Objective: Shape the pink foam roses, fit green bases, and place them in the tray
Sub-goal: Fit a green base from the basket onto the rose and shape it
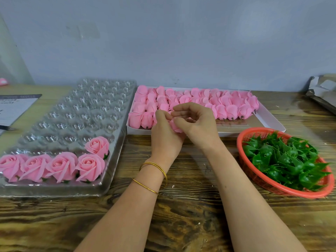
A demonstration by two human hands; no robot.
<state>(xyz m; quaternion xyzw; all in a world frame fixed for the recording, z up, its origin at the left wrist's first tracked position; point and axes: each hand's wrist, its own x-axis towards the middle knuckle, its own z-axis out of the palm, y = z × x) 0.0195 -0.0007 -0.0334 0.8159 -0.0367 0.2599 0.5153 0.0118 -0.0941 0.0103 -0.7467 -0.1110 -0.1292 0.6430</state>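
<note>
Over the table's middle, my left hand [164,135] grips a pink foam rose [175,126] from below. My right hand [196,122] is at the same rose, thumb and fingers curled over its top petals. The rose is mostly hidden between the two hands. Behind them a white box [271,122] holds several closed pink rose buds [227,106]. A clear plastic tray [76,113] lies at the left with several finished open roses [61,164] in its near rows, green bases under them. An orange basket [254,170] at the right is full of green bases [285,159].
Papers and a pen [7,127] lie at the far left edge. Crumpled grey packaging [323,91] sits at the back right. A grey wall stands close behind the wooden table [181,206].
</note>
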